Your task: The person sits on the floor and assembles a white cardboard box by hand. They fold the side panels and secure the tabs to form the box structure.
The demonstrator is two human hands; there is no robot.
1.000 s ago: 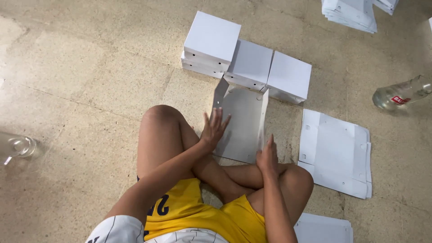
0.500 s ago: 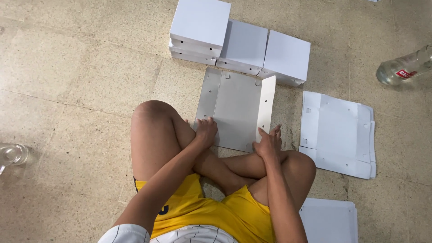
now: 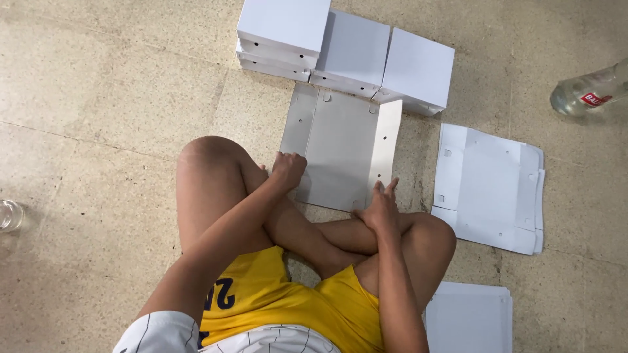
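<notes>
two hands [image 3: 333, 189] on one flat box blank [image 3: 340, 150]

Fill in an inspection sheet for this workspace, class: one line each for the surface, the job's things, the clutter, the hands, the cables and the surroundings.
Surface: speckled beige tiled floor; the person sits cross-legged on it.
Job's things: flat white cardboard blank with punched holes lies in front of the legs, its right flap raised.
Clutter: three assembled white boxes side by side beyond it, the left one stacked; pile of flat blanks to the right; another white stack by the right knee.
Hands: left hand presses the blank's near left part; right hand rests at its near right corner.
Cables: nothing seen.
Surroundings: clear bottle lying at right; glass object at left edge.
</notes>
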